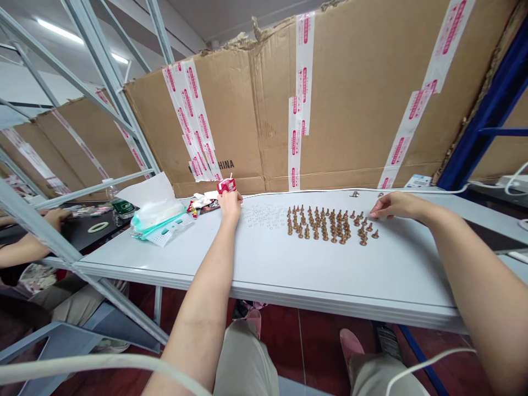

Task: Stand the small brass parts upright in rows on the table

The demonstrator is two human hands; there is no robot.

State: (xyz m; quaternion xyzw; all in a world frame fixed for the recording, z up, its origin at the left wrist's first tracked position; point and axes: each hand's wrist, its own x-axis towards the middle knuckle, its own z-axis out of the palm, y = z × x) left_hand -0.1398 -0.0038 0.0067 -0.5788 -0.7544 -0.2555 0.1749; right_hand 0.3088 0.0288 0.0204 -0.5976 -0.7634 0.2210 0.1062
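Observation:
Many small copper-coloured pieces (325, 224) stand upright in rows on the grey table (330, 275). My right hand (388, 207) is at their right end, fingers bent together close to the outer pieces; whatever is between the fingertips is too small to make out. Left of the rows lie many small clear pieces (264, 215), spread flat. My left hand (231, 202) is at their left edge, its fingers curled beside a small red and white carton (226, 185). Its fingertips are mostly hidden, so a hold on the carton cannot be confirmed.
Crumpled wrappers (202, 203) and a stack of white and teal packets (159, 217) lie at the left. A cardboard wall (363, 99) closes the back. A white cable runs along its foot. Beyond the metal frame, another person's arm (33, 242) rests near a bottle (121, 206).

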